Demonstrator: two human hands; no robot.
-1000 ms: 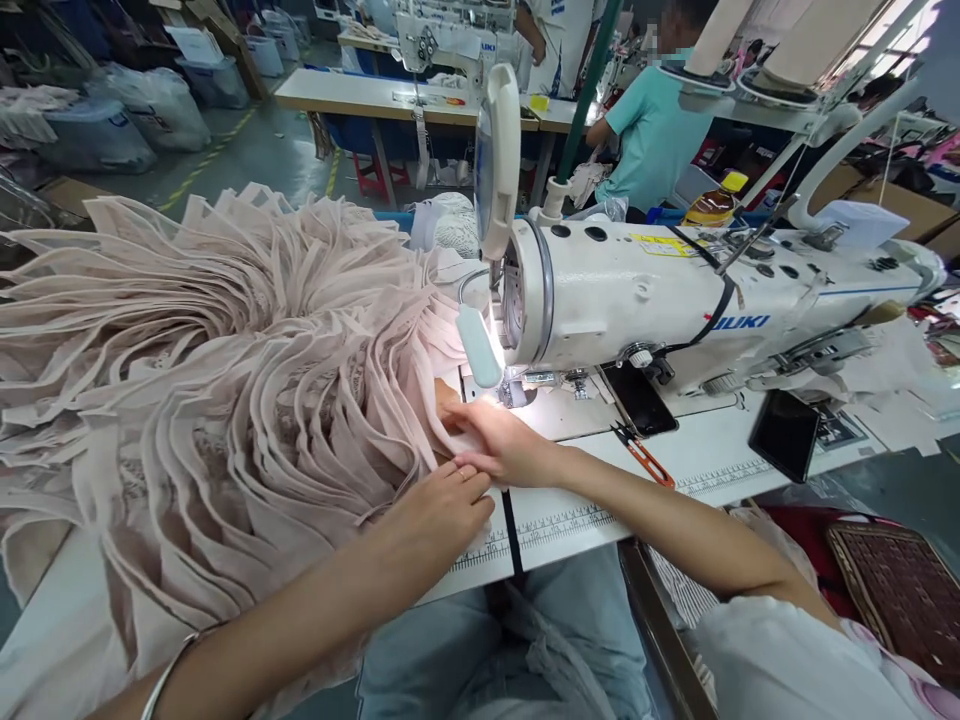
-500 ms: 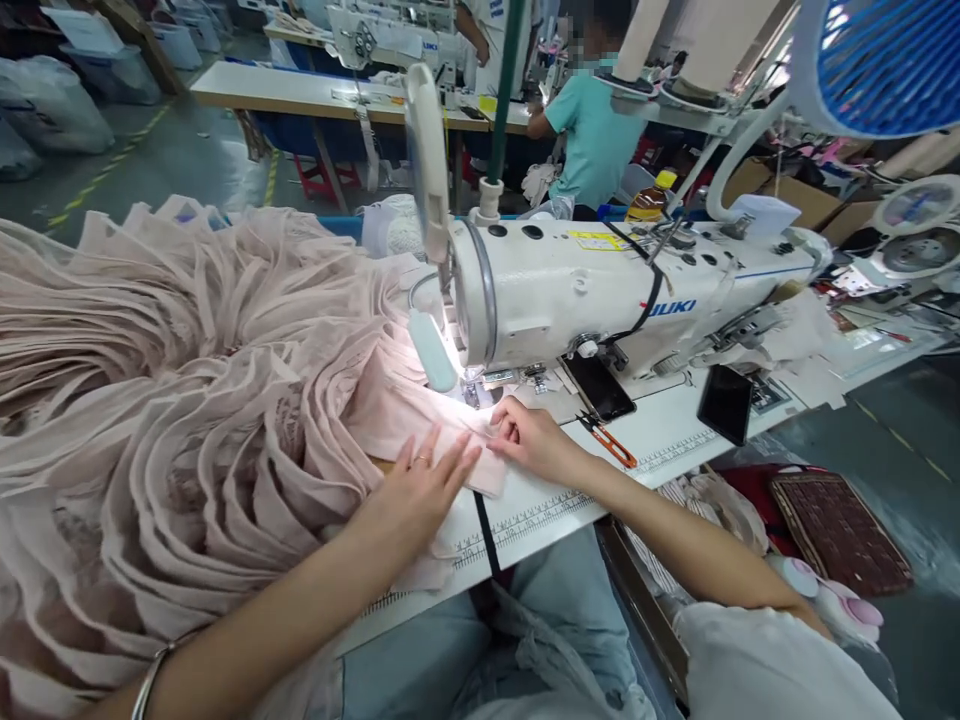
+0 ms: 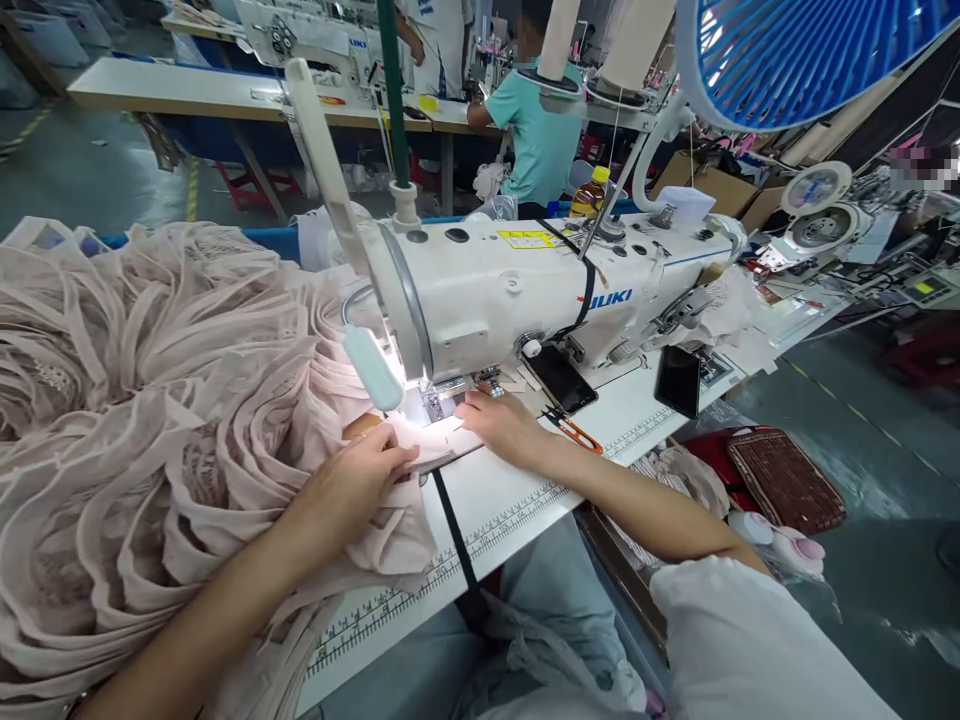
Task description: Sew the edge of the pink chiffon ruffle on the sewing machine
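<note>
- Orange snips (image 3: 571, 432) on the tabletop (image 3: 525, 500), right of the needle.
- Two dark phones (image 3: 560, 378) (image 3: 679, 381) farther right.
- Blue fan (image 3: 795, 45) at top right.
- A person in a teal shirt (image 3: 541, 140) at the far tabletop.
- Yellow-capped bottle (image 3: 590, 192) beyond.

Two hands on pink fabric: left hand (image 3: 352, 480), right hand (image 3: 499, 425). Two dark phones (image 3: 561, 378) (image 3: 679, 380) right of needle. One orange snips (image 3: 571, 431). One blue fan (image 3: 787, 45) far right.
</note>
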